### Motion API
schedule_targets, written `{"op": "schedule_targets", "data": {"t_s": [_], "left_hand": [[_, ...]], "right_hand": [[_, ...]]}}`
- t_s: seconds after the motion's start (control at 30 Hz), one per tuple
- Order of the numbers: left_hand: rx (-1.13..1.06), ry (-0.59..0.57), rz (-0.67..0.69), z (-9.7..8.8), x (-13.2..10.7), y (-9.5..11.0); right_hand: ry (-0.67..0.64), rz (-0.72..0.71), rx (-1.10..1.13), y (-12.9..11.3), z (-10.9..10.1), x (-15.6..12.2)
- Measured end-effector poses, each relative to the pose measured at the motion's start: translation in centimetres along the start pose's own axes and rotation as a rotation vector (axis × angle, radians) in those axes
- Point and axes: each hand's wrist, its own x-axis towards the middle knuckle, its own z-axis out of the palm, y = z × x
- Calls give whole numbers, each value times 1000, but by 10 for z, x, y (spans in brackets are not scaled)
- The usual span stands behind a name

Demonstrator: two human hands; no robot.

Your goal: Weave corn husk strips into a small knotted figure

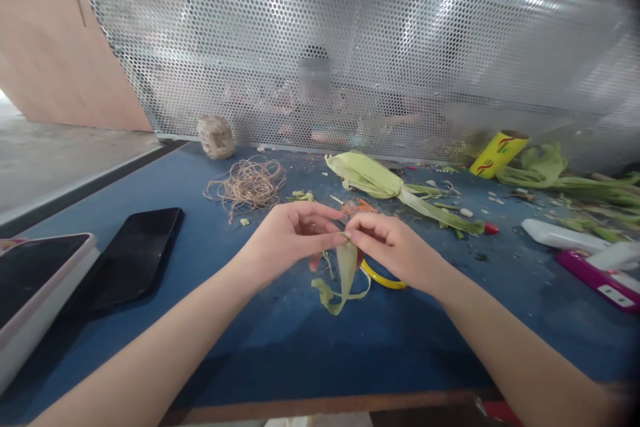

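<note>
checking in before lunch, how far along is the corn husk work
Done: torn husk leaves lie at far right. In hand: the left hand and right hand pinch one husk strip. Left: one ear of corn looks unpeeled, near a loose string pile.

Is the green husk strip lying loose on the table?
No, the left hand and right hand both pinch the husk strip at its top end.

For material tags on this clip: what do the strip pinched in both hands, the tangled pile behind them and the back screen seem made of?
Husk strip: plant leaf, likely corn husk; pale green, matte, limp and curling. Tangled pile: thin tan loops, rubber bands or twine, cannot tell which. Back screen: sheet metal, by its silvery sheen and regular punched holes.
</note>
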Motion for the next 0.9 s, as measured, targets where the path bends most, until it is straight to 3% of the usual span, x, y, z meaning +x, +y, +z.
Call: {"op": "schedule_targets", "data": {"t_s": [0.2,0.67,0.9], "left_hand": [[29,-10,-69,0,1,-2],[-2,70,-58,1,1,0],[3,50,-67,1,1,-1]], "right_hand": [[-10,-10,-33,-2,-1,-1],[-73,55,75,3,1,-1],[-40,12,-33,-1,0,-2]]}}
